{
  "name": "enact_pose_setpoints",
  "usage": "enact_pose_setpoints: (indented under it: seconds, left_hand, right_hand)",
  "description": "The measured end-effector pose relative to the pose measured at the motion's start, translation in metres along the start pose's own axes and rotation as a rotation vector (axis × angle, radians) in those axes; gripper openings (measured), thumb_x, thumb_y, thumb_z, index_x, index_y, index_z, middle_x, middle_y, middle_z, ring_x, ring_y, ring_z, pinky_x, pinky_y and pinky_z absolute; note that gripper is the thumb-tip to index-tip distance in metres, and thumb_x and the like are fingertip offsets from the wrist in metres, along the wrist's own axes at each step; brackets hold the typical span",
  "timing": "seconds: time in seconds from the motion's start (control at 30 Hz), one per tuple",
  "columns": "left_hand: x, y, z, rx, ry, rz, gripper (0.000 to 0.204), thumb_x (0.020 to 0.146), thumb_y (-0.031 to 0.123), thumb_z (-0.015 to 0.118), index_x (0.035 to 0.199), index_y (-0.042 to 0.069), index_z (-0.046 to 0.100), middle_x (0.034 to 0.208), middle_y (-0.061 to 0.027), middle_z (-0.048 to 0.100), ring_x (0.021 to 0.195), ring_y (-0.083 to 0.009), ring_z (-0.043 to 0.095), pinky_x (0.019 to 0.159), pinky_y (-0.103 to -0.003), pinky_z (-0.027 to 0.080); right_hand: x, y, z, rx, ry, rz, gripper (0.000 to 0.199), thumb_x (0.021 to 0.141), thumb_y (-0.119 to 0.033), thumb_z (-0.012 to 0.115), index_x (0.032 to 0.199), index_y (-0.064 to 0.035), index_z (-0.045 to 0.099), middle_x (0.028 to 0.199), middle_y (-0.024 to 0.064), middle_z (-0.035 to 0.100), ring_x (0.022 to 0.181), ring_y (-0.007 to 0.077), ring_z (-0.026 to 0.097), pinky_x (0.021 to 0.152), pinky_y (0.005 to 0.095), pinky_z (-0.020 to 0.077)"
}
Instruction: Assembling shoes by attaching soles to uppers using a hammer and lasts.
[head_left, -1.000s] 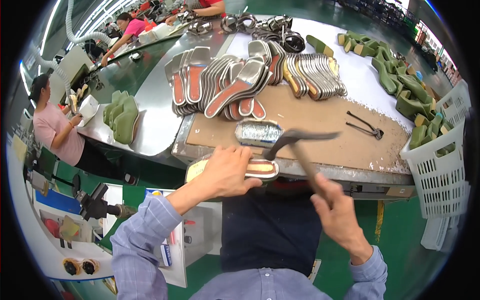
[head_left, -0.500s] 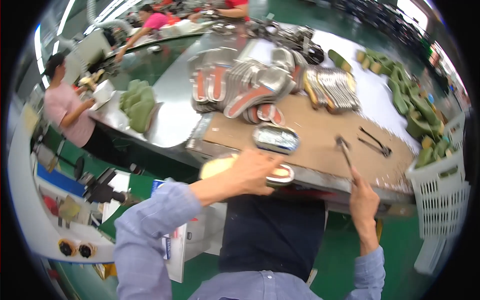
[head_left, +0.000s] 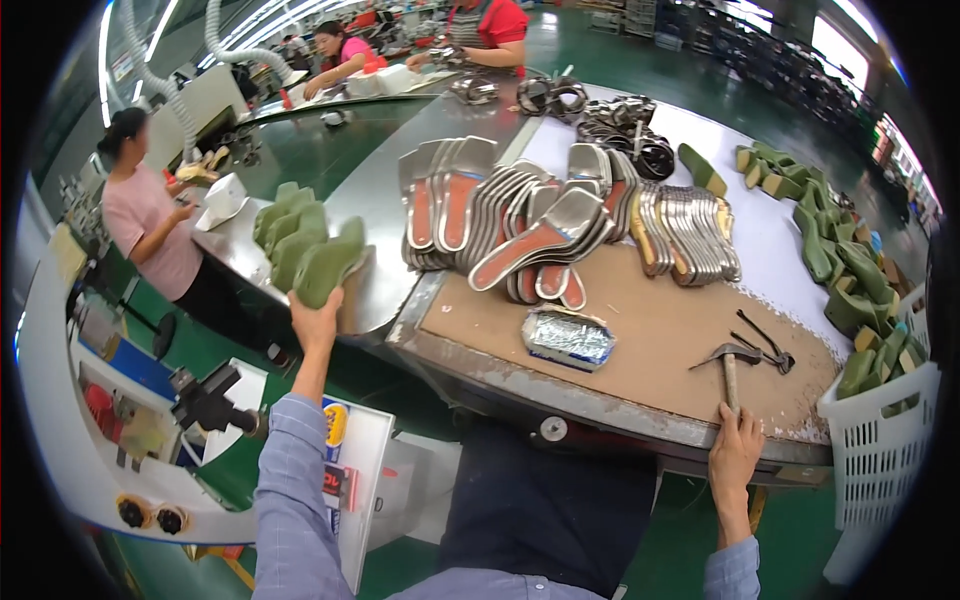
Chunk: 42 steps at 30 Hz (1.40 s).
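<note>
At the left, my left hand (head_left: pixel 315 322) is closed round the near end of a green shoe last (head_left: pixel 335 255) with a tan sole side. This last lies beside a group of similar green lasts (head_left: pixel 283 222) on the metal table. Its far fingers are partly hidden by the last. My right hand (head_left: pixel 737 450) grips the wooden handle of a hammer (head_left: pixel 730 375), whose head rests on the brown board at the bench's right. Pincers (head_left: pixel 770 350) lie just past the hammer head. A foil-wrapped block (head_left: pixel 568 338) sits near the bench's front edge.
Stacked silver-edged insoles (head_left: pixel 510 215) and yellowish ones (head_left: pixel 690 235) cover the bench's middle. More green lasts (head_left: pixel 815 215) line the right side, above a white basket (head_left: pixel 880 440). A machine (head_left: pixel 215 400) stands lower left. Several people work beyond.
My left hand has gone from a yellowish last with an insole at the front edge to a green last at the left. The hammer has come down onto the board.
</note>
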<state>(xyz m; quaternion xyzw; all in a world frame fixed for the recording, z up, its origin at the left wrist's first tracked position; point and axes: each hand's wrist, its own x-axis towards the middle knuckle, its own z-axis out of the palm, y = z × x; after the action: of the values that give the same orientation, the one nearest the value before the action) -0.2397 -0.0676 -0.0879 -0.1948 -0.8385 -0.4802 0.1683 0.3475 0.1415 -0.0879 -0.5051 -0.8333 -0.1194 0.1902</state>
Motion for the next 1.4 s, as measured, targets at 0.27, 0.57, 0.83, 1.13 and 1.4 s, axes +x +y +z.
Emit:
enact_pose_setpoints:
  seconds: [0.27, 0.57, 0.83, 1.13, 1.4]
  left_hand:
    - [0.031, 0.041, 0.034, 0.378, 0.268, 0.524, 0.052, 0.079, 0.029, 0.071, 0.121, 0.003, 0.053, 0.114, -0.0193, 0.059, 0.108, -0.0365, 0.055, 0.093, -0.046, 0.041]
    - [-0.107, 0.239, 0.100, -0.357, -0.493, 0.873, 0.028, 0.076, 0.006, 0.069, 0.103, 0.005, 0.062, 0.100, -0.0124, 0.064, 0.092, -0.0306, 0.062, 0.081, -0.037, 0.050]
    - [-0.159, 0.256, 0.188, 0.068, -0.943, 1.119, 0.017, 0.077, 0.009, 0.066, 0.092, 0.003, 0.065, 0.087, -0.0158, 0.064, 0.079, -0.0342, 0.063, 0.070, -0.041, 0.051]
    - [-0.160, 0.248, 0.227, 0.115, -1.081, 1.136, 0.008, 0.074, 0.003, 0.061, 0.080, -0.002, 0.063, 0.087, -0.0209, 0.062, 0.081, -0.0362, 0.063, 0.072, -0.045, 0.053]
    - [-0.163, 0.268, 0.215, -0.447, -0.957, 0.716, 0.016, 0.084, 0.008, 0.060, 0.097, -0.001, 0.061, 0.089, -0.0207, 0.064, 0.086, -0.0352, 0.062, 0.074, -0.041, 0.049]
  right_hand:
    - [0.023, -0.006, -0.006, 0.036, 0.038, -0.012, 0.052, 0.077, -0.006, 0.064, 0.127, -0.0072, 0.050, 0.117, 0.0208, 0.051, 0.106, 0.0367, 0.051, 0.090, 0.0442, 0.0408]
    - [0.205, -0.073, 0.073, 0.615, -0.067, 0.170, 0.042, 0.086, -0.026, 0.064, 0.116, 0.0014, 0.055, 0.110, 0.0208, 0.060, 0.101, 0.0362, 0.058, 0.086, 0.0432, 0.0462]
    - [0.242, -0.073, 0.102, 0.649, -0.135, 0.199, 0.040, 0.084, -0.022, 0.066, 0.108, 0.0075, 0.057, 0.090, 0.0216, 0.066, 0.087, 0.0357, 0.065, 0.078, 0.0415, 0.0512]
    - [0.245, -0.050, 0.062, 1.270, -0.183, 0.640, 0.026, 0.084, -0.018, 0.066, 0.092, 0.0070, 0.065, 0.079, 0.0128, 0.068, 0.067, 0.0161, 0.065, 0.061, 0.0298, 0.0526]
    - [0.242, -0.038, 0.023, 1.411, 0.279, 0.503, 0.025, 0.095, -0.015, 0.052, 0.098, 0.0084, 0.060, 0.083, 0.0092, 0.061, 0.066, 0.0106, 0.058, 0.056, 0.0276, 0.0561]
